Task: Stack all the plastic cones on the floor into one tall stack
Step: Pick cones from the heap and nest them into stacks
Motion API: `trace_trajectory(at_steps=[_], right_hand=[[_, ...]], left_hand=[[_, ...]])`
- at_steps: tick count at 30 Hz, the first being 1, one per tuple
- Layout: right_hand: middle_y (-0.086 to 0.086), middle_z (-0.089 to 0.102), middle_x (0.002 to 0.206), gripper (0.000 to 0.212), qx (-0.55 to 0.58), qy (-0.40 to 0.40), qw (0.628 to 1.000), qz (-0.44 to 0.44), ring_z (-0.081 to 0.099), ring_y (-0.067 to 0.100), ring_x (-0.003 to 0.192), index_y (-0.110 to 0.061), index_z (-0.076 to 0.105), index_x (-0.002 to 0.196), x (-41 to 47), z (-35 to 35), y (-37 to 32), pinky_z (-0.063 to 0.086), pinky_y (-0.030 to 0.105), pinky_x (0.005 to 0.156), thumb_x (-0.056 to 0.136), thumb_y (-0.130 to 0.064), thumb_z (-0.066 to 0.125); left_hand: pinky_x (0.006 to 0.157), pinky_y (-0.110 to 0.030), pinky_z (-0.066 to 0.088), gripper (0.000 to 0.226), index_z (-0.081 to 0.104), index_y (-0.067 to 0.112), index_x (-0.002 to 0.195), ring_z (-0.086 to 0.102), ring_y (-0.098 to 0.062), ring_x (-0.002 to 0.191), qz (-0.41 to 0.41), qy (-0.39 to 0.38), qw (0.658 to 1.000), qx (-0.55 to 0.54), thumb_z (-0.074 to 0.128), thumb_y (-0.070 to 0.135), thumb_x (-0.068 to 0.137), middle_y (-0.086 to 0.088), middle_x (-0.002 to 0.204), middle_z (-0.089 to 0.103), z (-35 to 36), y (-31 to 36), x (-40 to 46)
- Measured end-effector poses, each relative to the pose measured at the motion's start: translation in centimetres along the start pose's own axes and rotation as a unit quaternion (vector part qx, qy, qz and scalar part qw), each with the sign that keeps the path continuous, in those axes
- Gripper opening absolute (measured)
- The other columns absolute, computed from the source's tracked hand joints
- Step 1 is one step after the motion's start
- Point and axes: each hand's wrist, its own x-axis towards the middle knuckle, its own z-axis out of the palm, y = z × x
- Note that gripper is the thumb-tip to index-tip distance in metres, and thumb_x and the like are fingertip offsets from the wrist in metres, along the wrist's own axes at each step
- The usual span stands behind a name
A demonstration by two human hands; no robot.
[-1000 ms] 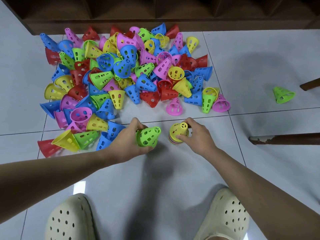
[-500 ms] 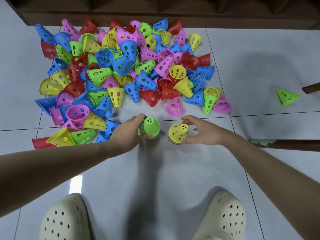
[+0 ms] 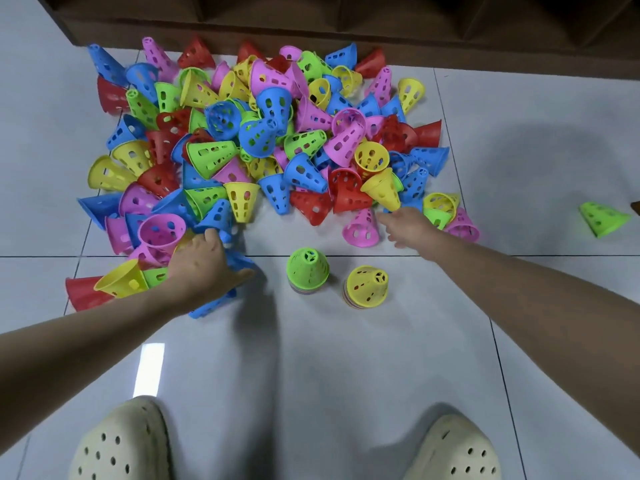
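Observation:
A big heap of perforated plastic cones (image 3: 263, 140) in blue, pink, red, yellow and green lies on the floor. Two short stacks stand in front of it: a green-topped stack (image 3: 307, 269) and a yellow-topped stack (image 3: 366, 286), side by side and apart. My left hand (image 3: 204, 268) lies over a blue cone (image 3: 239, 263) at the heap's near left edge, and its grip is hidden. My right hand (image 3: 405, 227) is stretched out with fingers apart, just right of an upright pink cone (image 3: 360, 231) and below a yellow cone (image 3: 382, 190). It holds nothing.
A lone green cone (image 3: 601, 219) lies far right on the white tiles. Dark wooden furniture (image 3: 346, 26) runs along the back behind the heap. My two cream clogs (image 3: 117, 441) (image 3: 457, 448) stand at the near edge, with bare tile between them and the stacks.
My left hand let go of the green cone, which now tops its own stack, and moved left onto blue cones. My right hand left the yellow-topped stack and reached forward to the heap.

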Motion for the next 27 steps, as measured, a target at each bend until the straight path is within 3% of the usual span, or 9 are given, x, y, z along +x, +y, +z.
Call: trace_trajectory(at_steps=[4,10,12,14,18,20,23,25,27], right_hand=[[0.011,0.067,0.098,0.057,0.031,0.013,0.999,0.03,0.068,0.027,0.089,-0.005,0.064,0.111,1.0,1.8,-1.3,0.06,0.041,0.08,0.086,-0.056,0.061],[0.003,0.054,0.072,0.037,-0.007,0.012,1.0,0.019,0.055,0.022,0.071,-0.013,0.05,0.075,1.2,4.1,-3.4,0.051,0.036,0.076,0.09,-0.041,0.069],[0.004,0.059,0.078,0.025,-0.013,0.001,1.0,0.013,0.057,0.023,0.081,-0.009,0.06,0.089,1.3,4.7,-3.3,0.053,0.037,0.082,0.088,-0.031,0.071],[0.01,0.066,0.094,0.031,0.001,-0.006,1.0,0.012,0.058,0.022,0.082,-0.006,0.065,0.107,1.3,5.0,-3.0,0.053,0.034,0.076,0.085,-0.026,0.073],[0.003,0.057,0.078,0.019,0.05,-0.005,0.999,-0.001,0.054,0.018,0.073,-0.009,0.063,0.081,0.7,3.2,-2.9,0.039,0.021,0.052,0.086,-0.025,0.071],[0.002,0.061,0.082,0.017,0.079,0.008,0.996,-0.049,0.055,0.015,0.075,-0.009,0.068,0.09,-0.7,1.8,-2.9,0.04,0.021,0.058,0.089,-0.026,0.07],[0.002,0.071,0.097,0.019,0.127,0.016,0.984,-0.121,0.067,0.017,0.087,-0.017,0.067,0.103,-3.6,-0.2,-2.1,0.052,0.022,0.077,0.087,-0.022,0.075],[0.006,0.073,0.102,0.024,0.173,0.034,0.973,-0.148,0.071,0.024,0.094,-0.019,0.064,0.105,-5.8,-1.1,-1.3,0.056,0.031,0.082,0.086,-0.018,0.078],[0.007,0.074,0.104,0.027,0.215,0.05,0.959,-0.175,0.072,0.025,0.094,-0.02,0.061,0.104,-8.1,-1.8,-0.5,0.057,0.033,0.081,0.085,-0.015,0.079]], left_hand=[[0.07,-0.034,0.048,0.068,0.046,0.016,0.101,0.058,-0.023,0.076,0.022,-0.037,0.995,0.086,0.057,0.08,0.078,0.001,0.084,0.059,0.9,-0.5,-0.1],[0.09,-0.037,0.039,0.05,0.048,0.019,0.105,0.059,-0.025,0.087,0.066,-0.054,0.993,0.087,0.067,0.059,0.081,-0.001,0.095,0.065,1.1,0.2,0.8],[0.087,-0.037,0.038,0.048,0.049,0.017,0.111,0.057,-0.027,0.081,0.08,-0.047,0.995,0.04,0.065,0.054,0.085,-0.001,0.091,0.065,0.9,0.6,1.2],[0.079,-0.038,0.041,0.055,0.05,0.013,0.121,0.06,-0.031,0.085,0.078,-0.035,0.996,-0.04,0.066,0.053,0.087,-0.008,0.097,0.069,0.1,1.0,1.4],[0.072,-0.034,0.049,0.073,0.052,0.01,0.138,0.063,-0.028,0.089,0.079,-0.022,0.971,-0.225,0.062,0.06,0.086,-0.009,0.1,0.068,-2.7,1.5,1.4],[0.065,-0.015,0.045,0.069,0.053,0.014,0.141,0.062,-0.012,0.078,0.098,-0.008,0.952,-0.289,0.062,0.055,0.087,0.009,0.088,0.069,-4.2,2.0,0.9],[0.057,-0.006,0.042,0.047,0.058,0.027,0.131,0.058,0.007,0.058,0.122,-0.002,0.914,-0.386,0.07,0.039,0.088,0.031,0.06,0.061,-6.1,2.8,-0.1],[0.069,-0.02,0.055,0.046,0.062,0.033,0.125,0.065,0.002,0.072,0.149,0.011,0.888,-0.435,0.076,0.044,0.082,0.028,0.08,0.069,-6.9,3.3,-0.9],[0.071,-0.041,0.055,0.046,0.064,0.038,0.119,0.066,-0.023,0.079,0.174,0.034,0.886,-0.429,0.074,0.059,0.08,0.008,0.095,0.071,-7.4,3.6,-1.4]])
